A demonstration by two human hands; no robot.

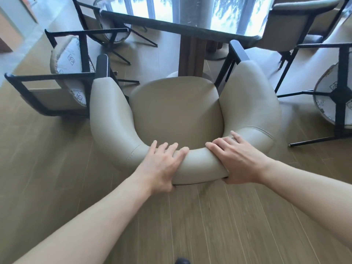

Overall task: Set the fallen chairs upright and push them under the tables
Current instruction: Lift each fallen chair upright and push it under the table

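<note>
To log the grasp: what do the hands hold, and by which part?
Both hands, left hand and right hand, grip the upright chair by the padded top of its backrest, fingers over the top.

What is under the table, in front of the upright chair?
Under the table a dark wooden pedestal stands on the floor, beyond the upright chair that both hands grip, left hand, right hand. The chair's seat hides the pedestal's foot.

diamond logos on chair underside [73, 60], lettering unreadable.
</note>
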